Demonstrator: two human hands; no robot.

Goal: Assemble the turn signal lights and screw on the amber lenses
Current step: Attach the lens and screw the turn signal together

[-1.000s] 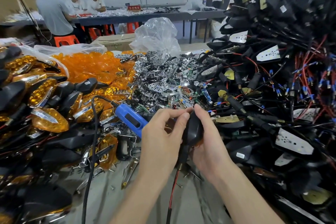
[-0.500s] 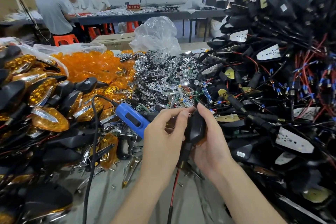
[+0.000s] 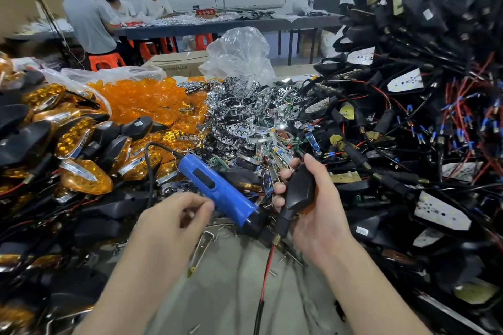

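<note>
The right hand (image 3: 318, 215) holds a black turn signal light (image 3: 299, 190) upright over the near edge of the table (image 3: 231, 294). Its fingers (image 3: 280, 187) and thumb wrap the shell, and the rubber stem and red lead (image 3: 268, 266) hang below the palm. A sliver of amber shows at the shell's lower edge, so a lens is probably seated already. The left hand (image 3: 174, 220) hovers just beside the blue electric screwdriver (image 3: 217, 187), apart from it, with its fingers curled and thumb meeting forefinger. Whether they pinch a screw cannot be told. The light looks like light, hollow moulded plastic: stiff and smooth-backed, so a full wrap round the shell should hold it better than a pinch. The thin lead and bendy stem would likely make poor handles. The loose amber lenses (image 3: 141, 100) heaped at the back look brittle and easy to scratch, so they are best taken by the edges. The screwdriver, lying on the clutter with its cord trailing left, will probably be the heaviest item, gripped round its barrel. For writing, a red sign (image 3: 206, 12) on the far table carries Chinese characters that seem to begin 不合格. The wall posters and the small white stickers on the black housings (image 3: 408, 144) are too small to read.
</note>
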